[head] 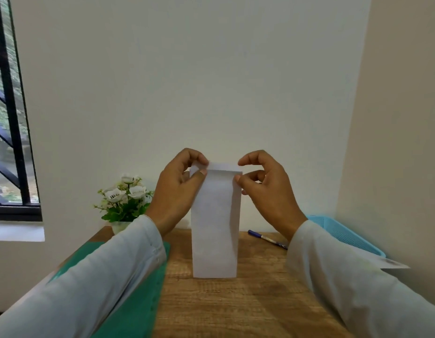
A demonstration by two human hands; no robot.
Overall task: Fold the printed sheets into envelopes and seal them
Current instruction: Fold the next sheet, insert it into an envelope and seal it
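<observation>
I hold the folded sheet (215, 223) upright in front of me, a long narrow white strip raised over the wooden table (236, 301), its lower edge hanging free above the boards; near its top a narrow flap is bent along a straight crease. My left hand (180, 189) pinches the top left corner, thumb on the near face just under the crease and forefinger curled over the flap from above; my right hand (265, 189) grips the top right edge, thumb tip against the near face below the crease, a finger showing behind the paper, the forefinger arched over the flap's corner, though I cannot tell whether its tip touches. Both grips are narrow, closed on the paper alone; both sleeves are pale. Under my left forearm lies a green folder (138, 301), flat on the left part of the table; a blue pen (265, 239) lies on the wood just beyond my right wrist; a light blue basket (345, 232) sits at the far right corner, and a printed paper (392, 264) juts out past its near end; a small pot of white flowers (125, 198) stands at the far left corner against the wall; a barred window (9, 118) is on the left.
</observation>
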